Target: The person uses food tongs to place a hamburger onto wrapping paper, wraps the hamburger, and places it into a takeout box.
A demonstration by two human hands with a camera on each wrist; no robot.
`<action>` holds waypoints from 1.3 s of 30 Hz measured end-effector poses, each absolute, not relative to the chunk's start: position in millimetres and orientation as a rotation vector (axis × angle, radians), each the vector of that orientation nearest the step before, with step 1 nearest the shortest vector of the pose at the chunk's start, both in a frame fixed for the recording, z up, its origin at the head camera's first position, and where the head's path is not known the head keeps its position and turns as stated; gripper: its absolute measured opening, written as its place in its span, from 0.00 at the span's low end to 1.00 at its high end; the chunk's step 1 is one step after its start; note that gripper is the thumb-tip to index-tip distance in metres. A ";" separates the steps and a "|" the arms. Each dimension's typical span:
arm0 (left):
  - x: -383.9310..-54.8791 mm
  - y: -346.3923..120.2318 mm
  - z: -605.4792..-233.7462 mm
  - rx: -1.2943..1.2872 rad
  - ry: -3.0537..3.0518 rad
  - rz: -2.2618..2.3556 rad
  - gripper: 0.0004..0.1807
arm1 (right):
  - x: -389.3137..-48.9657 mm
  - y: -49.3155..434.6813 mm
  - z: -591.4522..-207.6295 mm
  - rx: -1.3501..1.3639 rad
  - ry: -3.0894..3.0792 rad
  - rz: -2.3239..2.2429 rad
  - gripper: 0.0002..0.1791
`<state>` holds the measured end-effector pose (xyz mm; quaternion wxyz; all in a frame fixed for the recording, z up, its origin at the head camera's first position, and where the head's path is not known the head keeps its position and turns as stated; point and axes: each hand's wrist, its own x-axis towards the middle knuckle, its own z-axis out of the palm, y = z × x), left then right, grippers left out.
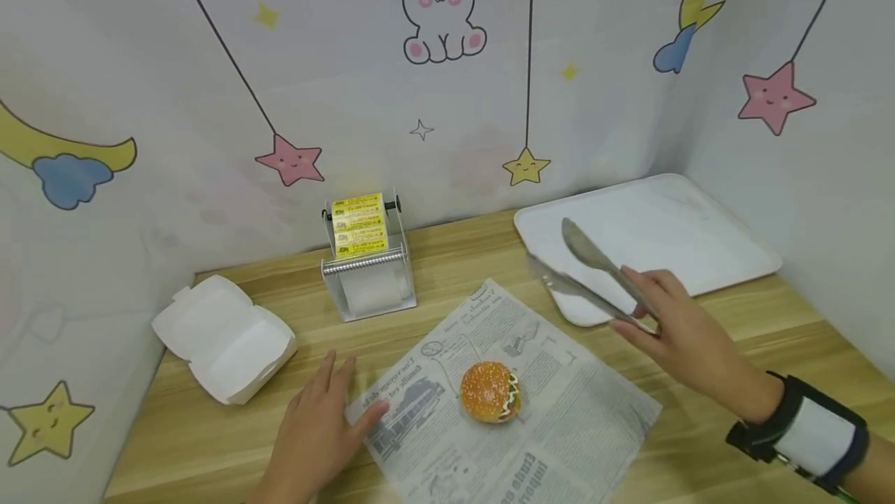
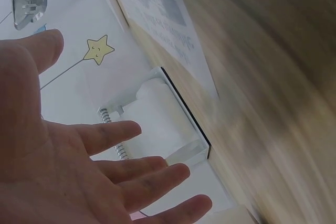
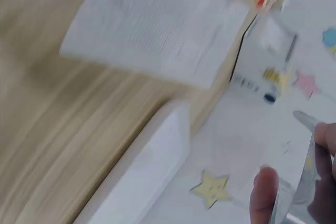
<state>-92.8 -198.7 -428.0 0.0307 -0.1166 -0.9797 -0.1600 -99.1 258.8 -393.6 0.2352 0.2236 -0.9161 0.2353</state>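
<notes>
A pair of metal tongs [image 1: 594, 255] is gripped in my right hand [image 1: 688, 333], its two arms spread apart over the front left part of the white tray. Nothing is between the tong tips. On a sheet of newsprint-patterned paper [image 1: 559, 411] lies a small burger [image 1: 489, 392] with a sesame bun, lettuce and white sauce showing at its right side. My left hand [image 1: 311, 426] is beside the paper's left corner, fingers spread and straight, holding nothing. The left wrist view shows this palm [image 2: 68, 166] bare. In the right wrist view fingers [image 3: 264, 192] hold the tongs.
A white tray [image 1: 650, 224] lies at the back right. At the back stands a metal dispenser [image 1: 370, 294] with a roll of yellow labels [image 1: 360, 226]. An opened white takeaway box [image 1: 234, 341] sits at the left. Printed walls enclose the wooden table [image 1: 447, 255].
</notes>
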 end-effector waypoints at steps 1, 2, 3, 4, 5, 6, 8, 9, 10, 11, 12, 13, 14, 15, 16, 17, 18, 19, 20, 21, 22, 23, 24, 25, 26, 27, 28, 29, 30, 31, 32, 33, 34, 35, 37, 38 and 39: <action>-92.6 -199.1 -427.8 -0.351 -3.018 -0.497 0.45 | -106.1 264.6 -393.8 0.584 -2.507 0.610 0.39; -92.4 -199.5 -427.6 -0.343 -3.019 -0.500 0.45 | -112.6 269.5 -394.7 0.544 -2.515 0.584 0.40; -92.2 -199.8 -427.1 -0.334 -3.030 -0.503 0.45 | -118.7 274.3 -396.6 0.507 -2.527 0.566 0.39; -92.1 -199.9 -426.8 -0.327 -3.040 -0.511 0.45 | -124.7 279.4 -399.9 0.468 -2.546 0.560 0.39; -92.1 -199.6 -426.3 -0.321 -3.050 -0.516 0.45 | -129.8 283.6 -403.7 0.426 -2.567 0.563 0.38; -92.1 -199.3 -425.9 -0.317 -3.059 -0.518 0.45 | -134.5 287.6 -408.2 0.385 -2.586 0.571 0.37; -92.2 -198.7 -425.2 -0.311 -3.078 -0.525 0.45 | -141.9 294.3 -418.1 0.289 -2.635 0.597 0.34; -92.4 -198.2 -425.0 -0.313 -3.081 -0.526 0.46 | -144.5 297.3 -422.9 0.248 -2.654 0.611 0.33; -92.1 -198.1 -425.6 -0.315 -3.079 -0.528 0.46 | -146.4 299.9 -428.7 0.210 -2.671 0.627 0.32; -91.8 -198.0 -426.0 -0.314 -3.078 -0.529 0.46 | -147.5 301.8 -433.7 0.182 -2.680 0.632 0.31; -91.4 -198.1 -426.5 -0.311 -3.079 -0.528 0.46 | -148.5 303.4 -438.4 0.162 -2.686 0.637 0.31; -91.0 -198.3 -426.9 -0.308 -3.078 -0.530 0.46 | -149.1 304.4 -442.3 0.147 -2.692 0.640 0.31; -90.7 -198.6 -427.3 -0.306 -3.079 -0.531 0.46 | -149.2 305.0 -445.6 0.138 -2.699 0.639 0.31; -90.5 -198.8 -427.8 -0.303 -3.081 -0.531 0.46 | -149.4 305.4 -448.4 0.138 -2.702 0.632 0.32; -90.3 -199.2 -428.0 -0.296 -3.086 -0.534 0.45 | -149.8 305.6 -451.0 0.138 -2.704 0.622 0.32; -90.4 -199.4 -428.3 -0.293 -3.088 -0.534 0.46 | -150.1 305.5 -453.0 0.141 -2.705 0.612 0.33; -90.5 -199.6 -428.6 -0.292 -3.091 -0.534 0.46 | -150.3 305.3 -454.4 0.144 -2.705 0.603 0.33; -90.8 -199.7 -428.9 -0.292 -3.092 -0.533 0.46 | -150.5 304.9 -455.4 0.145 -2.705 0.595 0.33; -91.2 -199.7 -429.1 -0.293 -3.093 -0.534 0.46 | -150.8 304.5 -456.1 0.146 -2.703 0.587 0.32; -91.6 -199.6 -429.0 -0.294 -3.094 -0.534 0.46 | -150.9 304.1 -456.3 0.144 -2.701 0.581 0.32; -92.0 -199.4 -428.9 -0.295 -3.093 -0.534 0.46 | -151.1 303.7 -456.4 0.142 -2.700 0.575 0.32; -92.4 -199.2 -428.6 -0.295 -3.093 -0.532 0.45 | -151.1 303.3 -456.3 0.140 -2.699 0.571 0.32; -92.7 -198.9 -428.2 -0.295 -3.091 -0.532 0.45 | -151.3 303.0 -456.2 0.139 -2.700 0.569 0.31; -92.8 -198.4 -427.5 -0.298 -3.090 -0.532 0.45 | -151.2 303.0 -456.0 0.136 -2.704 0.566 0.32; -92.9 -198.0 -426.9 -0.302 -3.087 -0.534 0.45 | -151.1 303.0 -455.7 0.134 -2.708 0.564 0.32; -93.1 -197.4 -426.2 -0.306 -3.086 -0.535 0.45 | -151.0 303.1 -455.5 0.130 -2.717 0.565 0.32; -93.4 -196.8 -425.6 -0.314 -3.083 -0.533 0.45 | -150.9 303.2 -455.4 0.126 -2.727 0.565 0.33; -93.8 -195.9 -425.0 -0.329 -3.074 -0.532 0.45 | -150.8 303.3 -455.3 0.121 -2.741 0.567 0.33; -94.5 -194.7 -424.3 -0.343 -3.065 -0.535 0.45 | -150.6 303.4 -455.3 0.115 -2.753 0.570 0.34; -95.6 -192.9 -423.0 -0.359 -3.056 -0.536 0.45 | -150.5 303.6 -455.4 0.109 -2.766 0.575 0.35; -96.8 -190.5 -421.2 -0.379 -3.045 -0.537 0.45 | -150.6 303.7 -455.5 0.106 -2.777 0.578 0.36; -98.5 -187.6 -418.9 -0.406 -3.031 -0.537 0.45 | -150.6 303.7 -455.4 0.100 -2.787 0.584 0.37; -100.3 -184.1 -416.3 -0.437 -3.014 -0.537 0.45 | -150.3 303.8 -455.4 0.096 -2.795 0.587 0.38; -102.6 -180.1 -413.2 -0.477 -2.993 -0.540 0.44 | -150.1 303.8 -455.2 0.095 -2.802 0.589 0.39; -107.9 -171.1 -405.3 -0.555 -2.964 -0.555 0.44 | -149.5 303.6 -454.1 0.098 -2.800 0.586 0.42; -111.2 -166.3 -401.2 -0.599 -2.949 -0.565 0.43 | -148.7 303.2 -452.9 0.101 -2.792 0.583 0.43; -115.0 -161.6 -397.0 -0.648 -2.936 -0.573 0.43 | -147.3 302.4 -451.2 0.108 -2.780 0.573 0.45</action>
